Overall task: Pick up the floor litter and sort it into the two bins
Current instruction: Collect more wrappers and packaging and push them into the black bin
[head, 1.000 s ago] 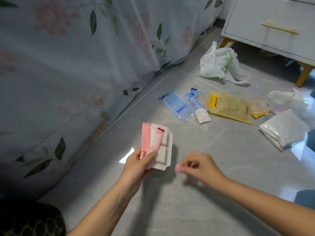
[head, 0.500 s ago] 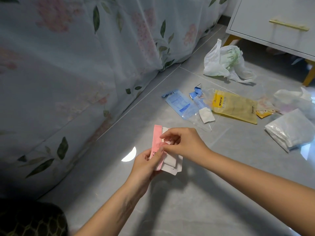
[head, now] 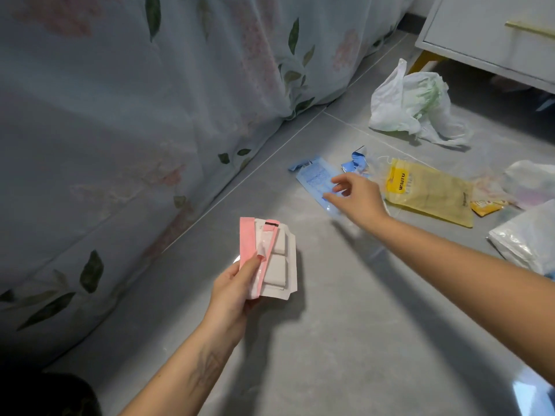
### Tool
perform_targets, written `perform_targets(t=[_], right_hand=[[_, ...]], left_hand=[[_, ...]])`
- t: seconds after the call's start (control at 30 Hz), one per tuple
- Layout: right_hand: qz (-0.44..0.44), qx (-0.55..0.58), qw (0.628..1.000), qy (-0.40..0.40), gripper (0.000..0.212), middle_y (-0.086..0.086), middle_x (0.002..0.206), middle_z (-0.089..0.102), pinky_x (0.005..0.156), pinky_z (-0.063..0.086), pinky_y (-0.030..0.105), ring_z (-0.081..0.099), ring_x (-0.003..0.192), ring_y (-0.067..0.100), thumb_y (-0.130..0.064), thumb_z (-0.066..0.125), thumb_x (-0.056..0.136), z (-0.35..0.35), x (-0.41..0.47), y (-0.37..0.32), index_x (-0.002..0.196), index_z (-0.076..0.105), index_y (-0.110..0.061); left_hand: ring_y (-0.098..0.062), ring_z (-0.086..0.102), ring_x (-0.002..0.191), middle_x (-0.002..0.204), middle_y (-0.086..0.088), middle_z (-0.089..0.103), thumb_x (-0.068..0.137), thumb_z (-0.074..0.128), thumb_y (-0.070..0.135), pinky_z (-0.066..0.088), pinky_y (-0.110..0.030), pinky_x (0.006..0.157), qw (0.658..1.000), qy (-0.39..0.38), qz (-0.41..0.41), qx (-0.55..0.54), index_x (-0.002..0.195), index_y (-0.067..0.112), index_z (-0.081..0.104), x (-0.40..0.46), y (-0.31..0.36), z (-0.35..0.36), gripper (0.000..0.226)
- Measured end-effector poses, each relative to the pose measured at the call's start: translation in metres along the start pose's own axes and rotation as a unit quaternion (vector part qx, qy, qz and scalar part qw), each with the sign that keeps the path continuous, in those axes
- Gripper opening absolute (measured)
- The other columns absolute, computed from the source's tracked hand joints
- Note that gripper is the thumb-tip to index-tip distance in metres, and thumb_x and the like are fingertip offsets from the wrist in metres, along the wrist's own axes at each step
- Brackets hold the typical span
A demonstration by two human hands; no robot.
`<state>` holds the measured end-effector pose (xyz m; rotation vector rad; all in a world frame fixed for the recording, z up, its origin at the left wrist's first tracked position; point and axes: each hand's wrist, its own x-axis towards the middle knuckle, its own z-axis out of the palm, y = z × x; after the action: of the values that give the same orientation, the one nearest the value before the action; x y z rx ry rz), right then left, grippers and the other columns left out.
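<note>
My left hand (head: pixel 232 288) holds a bundle of pink strips and a white blister tray (head: pixel 277 259) above the grey floor. My right hand (head: pixel 357 195) reaches out over the blue-printed clear packet (head: pixel 313 177) on the floor, fingers spread and holding nothing, the fingertips right at the packet. A torn blue wrapper (head: pixel 356 162) lies just behind it. A yellow pouch (head: pixel 426 190) lies to the right, with a small orange sachet (head: pixel 488 205) beside it. No bin is in view.
A floral bed cover (head: pixel 135 115) hangs to the floor along the left. A crumpled white plastic bag (head: pixel 402 106) lies by a white drawer cabinet (head: pixel 486 34) with yellow legs. More white and clear bags (head: pixel 525 238) lie at the right edge.
My right hand has left the bundle in my left hand and stretched forward to the blue packet on the floor. The left hand keeps the bundle and has barely moved.
</note>
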<state>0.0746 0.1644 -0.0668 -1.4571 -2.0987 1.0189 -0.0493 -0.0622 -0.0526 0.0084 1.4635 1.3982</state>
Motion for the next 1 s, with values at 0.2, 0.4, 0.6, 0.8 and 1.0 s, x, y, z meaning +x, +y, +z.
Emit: perform_targets(t=[0.2,0.4,0.6,0.8,1.0], right_hand=[[0.131,-0.249,0.959,-0.041,0.092,0.016,0.131,0.045,0.098,0.040,0.041,0.038,0.128,0.034,-0.065,0.074,0.062,-0.001,0.059,0.036,0.133,0.046,-0.014],[0.087,-0.328,0.940,0.027,0.080,0.022,0.123,0.050,0.092,0.042,0.042,0.043,0.117,0.040,-0.066,0.068,0.067,0.020,0.046,0.046,0.125,0.054,-0.013],[0.032,-0.295,0.954,0.048,0.027,0.021,0.099,0.064,0.070,0.044,0.037,0.057,0.098,0.040,-0.029,0.063,0.088,0.009,0.039,0.055,0.101,0.068,-0.006],[0.053,-0.066,0.994,0.070,0.019,0.007,0.071,0.060,0.063,0.035,0.028,0.052,0.070,0.021,-0.024,0.062,0.086,-0.013,0.021,0.042,0.074,0.065,-0.010],[0.124,0.269,0.955,-0.018,0.008,-0.001,0.078,0.069,0.059,0.056,0.021,0.064,0.060,0.006,-0.020,0.069,0.086,-0.043,-0.018,-0.019,0.090,0.070,-0.012]], left_hand=[[-0.005,0.066,0.052,0.066,0.005,0.073,0.092,0.058,0.019,0.052,-0.016,0.048,1.000,0.019,0.007,0.003,0.090,0.014,0.070,0.007,0.001,-0.008,0.012],[-0.005,0.066,0.053,0.067,0.005,0.073,0.092,0.059,0.017,0.052,-0.017,0.049,0.999,0.043,0.010,0.010,0.091,0.014,0.069,0.012,0.001,-0.012,0.011],[-0.006,0.066,0.053,0.068,0.004,0.073,0.091,0.060,0.018,0.052,-0.018,0.048,0.999,0.041,0.004,0.015,0.092,0.013,0.070,0.012,0.002,-0.003,0.011],[-0.005,0.066,0.053,0.067,0.005,0.073,0.092,0.059,0.018,0.051,-0.017,0.049,0.999,0.019,0.007,0.031,0.091,0.014,0.071,0.003,0.003,0.005,0.012],[-0.005,0.066,0.056,0.069,0.006,0.073,0.091,0.061,0.022,0.052,-0.020,0.056,0.999,0.019,0.013,0.039,0.087,0.014,0.071,-0.006,0.006,0.004,0.013]])
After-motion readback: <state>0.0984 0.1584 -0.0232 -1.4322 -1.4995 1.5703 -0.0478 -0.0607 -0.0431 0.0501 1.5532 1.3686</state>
